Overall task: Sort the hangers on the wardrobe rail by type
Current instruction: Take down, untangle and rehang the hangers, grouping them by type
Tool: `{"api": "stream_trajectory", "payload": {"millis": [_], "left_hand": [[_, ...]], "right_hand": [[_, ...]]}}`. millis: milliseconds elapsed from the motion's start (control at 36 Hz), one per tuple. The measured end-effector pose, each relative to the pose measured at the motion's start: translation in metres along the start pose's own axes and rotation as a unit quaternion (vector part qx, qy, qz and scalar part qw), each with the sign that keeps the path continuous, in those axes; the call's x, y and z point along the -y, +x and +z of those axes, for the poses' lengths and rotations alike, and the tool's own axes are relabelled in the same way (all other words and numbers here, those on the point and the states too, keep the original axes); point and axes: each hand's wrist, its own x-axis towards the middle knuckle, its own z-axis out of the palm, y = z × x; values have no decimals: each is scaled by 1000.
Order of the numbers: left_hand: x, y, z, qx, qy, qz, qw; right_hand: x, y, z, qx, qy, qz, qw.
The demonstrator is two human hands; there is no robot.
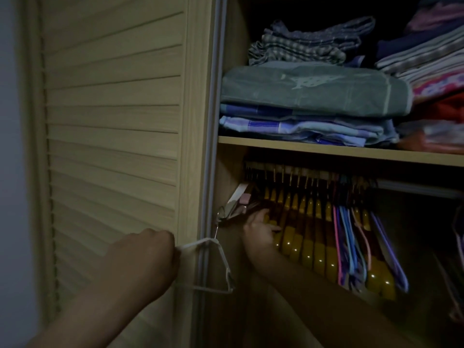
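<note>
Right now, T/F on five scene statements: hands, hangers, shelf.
1. The left hand holds a white wire hanger outside the wardrobe. True.
2. The right hand is up on the shelf with the folded clothes. False: it reaches below the shelf, among the yellow hangers at the left end of the row.
3. The yellow hangers hang side by side as a group. True.
4. The thin coloured hangers hang left of the yellow group. False: they hang to its right.
5. The louvred door stands right of the opening. False: it is on the left.
</note>
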Motion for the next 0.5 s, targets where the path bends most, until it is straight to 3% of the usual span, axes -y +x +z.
{"api": "stream_trajectory", "payload": {"millis": [500], "left_hand": [[22, 28, 9, -28, -38, 67, 997]], "right_hand": [[-28, -46, 41, 89, -9, 91, 992]]}}
